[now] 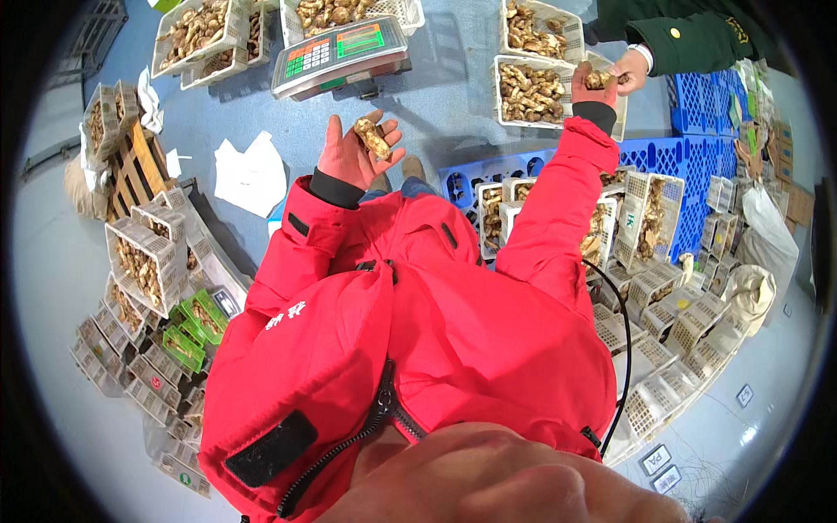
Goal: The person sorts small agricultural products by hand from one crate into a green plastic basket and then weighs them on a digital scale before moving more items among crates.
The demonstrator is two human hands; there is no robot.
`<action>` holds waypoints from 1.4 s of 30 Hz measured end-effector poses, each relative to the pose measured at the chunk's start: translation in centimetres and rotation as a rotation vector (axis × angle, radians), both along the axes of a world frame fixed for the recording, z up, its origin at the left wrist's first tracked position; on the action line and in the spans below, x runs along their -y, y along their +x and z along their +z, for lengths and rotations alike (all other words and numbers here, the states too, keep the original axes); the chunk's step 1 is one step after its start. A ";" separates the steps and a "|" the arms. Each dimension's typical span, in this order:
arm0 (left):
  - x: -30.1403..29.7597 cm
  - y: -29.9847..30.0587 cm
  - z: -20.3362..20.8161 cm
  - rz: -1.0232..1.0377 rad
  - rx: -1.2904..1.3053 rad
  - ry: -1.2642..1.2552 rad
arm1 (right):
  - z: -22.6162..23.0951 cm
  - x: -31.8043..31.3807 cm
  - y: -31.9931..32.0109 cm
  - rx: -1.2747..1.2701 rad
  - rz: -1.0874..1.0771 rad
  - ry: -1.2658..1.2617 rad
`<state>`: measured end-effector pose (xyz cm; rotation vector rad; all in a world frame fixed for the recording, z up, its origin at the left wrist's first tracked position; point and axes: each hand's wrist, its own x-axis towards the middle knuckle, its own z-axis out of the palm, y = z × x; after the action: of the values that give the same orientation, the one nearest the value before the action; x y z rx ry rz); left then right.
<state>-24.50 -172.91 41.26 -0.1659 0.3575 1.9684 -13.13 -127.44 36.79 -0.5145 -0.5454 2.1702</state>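
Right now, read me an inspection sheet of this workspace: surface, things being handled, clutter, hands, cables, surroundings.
Surface: smooth blue floor.
Things handled: one thick, brown-and-cream mushroom at the left; a second brownish mushroom at the right.
Clutter: irregular flat white sheet on the floor.
Hands: bare left hand, palm up, fingers spread, bears the first mushroom; bare right hand meets a co-worker's hand at the second; whose grip carries it is unclear.
Cables: thin black cable curving beside the red jacket; its ends cannot be traced.
Surroundings: white slatted plastic crates, many holding mushrooms; grey electronic scale with green-lit display; blue plastic lattice pallets.
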 end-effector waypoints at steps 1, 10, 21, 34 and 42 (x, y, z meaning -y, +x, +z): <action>0.3 0.0 0.1 0.012 -0.011 -0.010 | -0.2 0.4 -1.2 0.023 -0.028 0.108; 2.6 1.4 -1.6 0.244 0.058 -0.083 | 2.5 15.5 -5.3 -0.228 0.676 -0.044; 4.3 2.7 -3.2 0.564 0.119 -0.040 | 1.9 24.1 -15.3 -0.305 1.248 -0.280; 7.1 8.1 -5.0 1.199 0.164 -0.099 | -7.1 37.3 -23.6 0.153 1.776 0.286; 7.5 11.6 -2.7 1.614 0.349 -0.291 | -9.7 48.8 -25.0 0.376 2.046 0.220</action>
<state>-12.91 -180.45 38.52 -1.2909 0.2722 3.3308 -38.11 -176.21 27.08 -0.0808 -2.1539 3.6984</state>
